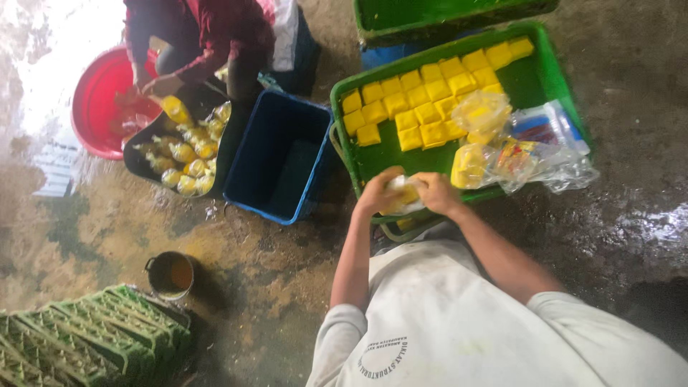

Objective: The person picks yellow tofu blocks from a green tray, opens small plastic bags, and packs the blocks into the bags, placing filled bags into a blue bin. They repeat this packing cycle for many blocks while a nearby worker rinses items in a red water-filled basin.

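Note:
Both my hands meet over the near rim of a green tray (534,82). My left hand (376,193) and my right hand (437,192) together grip a small clear plastic bag (403,195) with yellow blocks in it. Rows of yellow blocks (423,93) lie across the tray's far part. Two filled clear bags (476,140) sit at the tray's right, beside a pack of plastic bags (552,129).
An open blue crate (279,154) stands left of the tray. Beyond it another person in a dark red top (215,32) holds a bag over a black tub (179,154) of filled bags, by a red basin (100,100). Small tin bucket (170,274), stacked green crates (79,337), wet floor.

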Tool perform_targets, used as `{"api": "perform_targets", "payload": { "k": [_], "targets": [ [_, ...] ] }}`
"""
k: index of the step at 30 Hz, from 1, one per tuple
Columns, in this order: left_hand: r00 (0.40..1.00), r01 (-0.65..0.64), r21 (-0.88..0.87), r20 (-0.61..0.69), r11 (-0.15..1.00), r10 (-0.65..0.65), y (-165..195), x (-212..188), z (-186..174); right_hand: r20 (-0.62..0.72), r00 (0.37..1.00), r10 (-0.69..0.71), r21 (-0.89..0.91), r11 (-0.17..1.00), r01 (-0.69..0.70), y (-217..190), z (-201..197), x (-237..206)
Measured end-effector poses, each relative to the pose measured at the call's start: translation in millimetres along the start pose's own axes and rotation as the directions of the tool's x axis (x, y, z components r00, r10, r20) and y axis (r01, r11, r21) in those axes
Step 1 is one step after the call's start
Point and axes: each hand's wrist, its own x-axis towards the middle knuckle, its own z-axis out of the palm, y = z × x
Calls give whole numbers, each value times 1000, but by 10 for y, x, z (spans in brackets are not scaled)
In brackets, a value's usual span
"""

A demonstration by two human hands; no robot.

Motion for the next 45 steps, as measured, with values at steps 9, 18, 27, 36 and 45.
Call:
{"api": "perform_targets", "payload": {
  "k": [9,18,27,36,45],
  "targets": [
    [987,-141,542,16,828,158,-88,-20,178,-67,830,-553,-221,820,528,-502,264,1485],
    [961,229,346,-229,910,-155,83,-485,39,25,969,-247,-635,744,206,-721,879,1231],
    [949,260,51,-198,964,-246,-134,-577,44,168,986,12,-21,1000,-8,-346,407,1141],
    [887,161,-199,-401,967,-231,-218,-557,451,330,917,-223,884,413,-218,84,-148,-381],
    [861,154,313,-508,937,28,188,-545,489,46,997,-61,-142,988,67,123,223,-546]
  ]
}}
